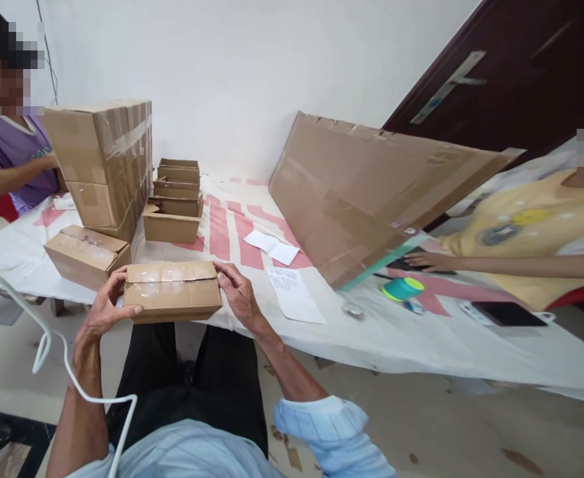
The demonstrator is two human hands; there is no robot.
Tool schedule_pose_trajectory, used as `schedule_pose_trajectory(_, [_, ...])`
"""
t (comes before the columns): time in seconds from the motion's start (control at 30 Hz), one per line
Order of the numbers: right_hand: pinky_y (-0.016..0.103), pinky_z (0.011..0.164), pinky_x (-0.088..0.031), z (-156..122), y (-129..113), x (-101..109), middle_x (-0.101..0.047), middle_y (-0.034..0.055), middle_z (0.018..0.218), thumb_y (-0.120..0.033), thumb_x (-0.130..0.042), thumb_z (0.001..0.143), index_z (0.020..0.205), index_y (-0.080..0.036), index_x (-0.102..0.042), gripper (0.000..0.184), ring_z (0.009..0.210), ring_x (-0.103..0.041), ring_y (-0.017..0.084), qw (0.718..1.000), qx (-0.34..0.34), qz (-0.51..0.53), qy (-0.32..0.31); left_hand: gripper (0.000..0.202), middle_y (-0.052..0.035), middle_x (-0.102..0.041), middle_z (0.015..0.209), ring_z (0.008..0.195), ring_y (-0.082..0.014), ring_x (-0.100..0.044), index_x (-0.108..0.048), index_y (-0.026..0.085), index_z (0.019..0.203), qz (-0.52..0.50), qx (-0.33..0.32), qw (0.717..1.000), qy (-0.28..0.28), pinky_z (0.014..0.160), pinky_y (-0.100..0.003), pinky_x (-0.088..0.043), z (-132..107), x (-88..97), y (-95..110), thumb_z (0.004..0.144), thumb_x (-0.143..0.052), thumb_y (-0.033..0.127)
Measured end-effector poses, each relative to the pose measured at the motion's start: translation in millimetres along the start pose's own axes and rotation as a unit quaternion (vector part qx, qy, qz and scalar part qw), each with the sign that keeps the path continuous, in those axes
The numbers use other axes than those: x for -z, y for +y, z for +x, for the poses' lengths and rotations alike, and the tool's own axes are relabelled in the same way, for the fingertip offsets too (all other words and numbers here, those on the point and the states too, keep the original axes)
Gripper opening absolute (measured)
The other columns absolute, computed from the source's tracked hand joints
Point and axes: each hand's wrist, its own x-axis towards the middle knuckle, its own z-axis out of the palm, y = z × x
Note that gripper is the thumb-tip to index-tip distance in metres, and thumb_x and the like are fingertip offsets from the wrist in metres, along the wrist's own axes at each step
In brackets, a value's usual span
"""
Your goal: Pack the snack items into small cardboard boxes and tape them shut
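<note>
Holding carton [175, 305], left of frame centre: left hand [103, 305] and right hand [240, 296] clamped on opposite ends; best kept level, even light pressure, sparing the taped seam [172, 281].

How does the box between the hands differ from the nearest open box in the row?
The held box is closed, with clear tape across its top; the row box stands open.
The held box has the left hand and right hand at its ends; no hand touches the row box.
Both are brown cardboard.
</note>
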Motion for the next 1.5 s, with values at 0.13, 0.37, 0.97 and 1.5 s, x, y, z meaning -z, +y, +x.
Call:
schedule_pose_trajectory(0.13, [0.038,0.096,-0.061,-2,-9,-3,-0.067,0.0096,0.131,-0.053,-0.066,0.101,0.122,-0.028,-0.079,0.036,0.12,-0.066,0.026,0.999,0.027,-0.016,0.012,0.07,-0.0142,-0.049,0.166,0.152,-0.0415,-0.05,-0.069,0.023,0.117,0.004,0.004,1.0,0.0,0.121,-0.05,-0.049,2,-1.3,4,0.06,-0.103,0.046])
schedule_pose_trajectory(0.37, [0.038,0.091,-0.062,-2,-15,-2,-0.069,0.0085,0.129,-0.047,-0.062,0.102,0.125,-0.028,-0.075,0.032,0.112,-0.069,0.023,0.999,0.033,0.018,0.002,0.082,-0.0161,-0.057,0.161,0.15,-0.0434,-0.052,-0.071,0.023,0.125,-0.045,0.0,0.998,0.035,0.121,-0.053,-0.049,-1,10.3,-5,0.054,-0.105,0.047])
schedule_pose_trajectory(0.97, [0.034,0.088,-0.063,2,-22,-3,-0.067,0.008,0.13,-0.036,-0.072,0.092,0.128,-0.028,-0.074,0.037,0.109,-0.07,0.021,0.997,0.034,0.049,-0.038,0.087,-0.0124,-0.063,0.154,0.148,-0.0438,-0.053,-0.069,0.027,0.126,-0.008,-0.025,0.998,0.055,0.121,-0.055,-0.049,8,28.9,-19,0.052,-0.102,0.058])
schedule_pose_trajectory(1.5, [0.035,0.08,-0.062,8,25,3,-0.078,0.0087,0.121,-0.049,-0.07,0.091,0.12,-0.022,-0.076,0.04,0.098,-0.074,0.023,0.996,-0.061,0.062,-0.012,0.065,-0.0137,-0.047,0.165,0.156,-0.0424,-0.044,-0.073,0.024,0.122,0.071,0.015,0.997,0.007,0.122,-0.05,-0.046,9,-6.9,6,0.068,-0.096,0.052])
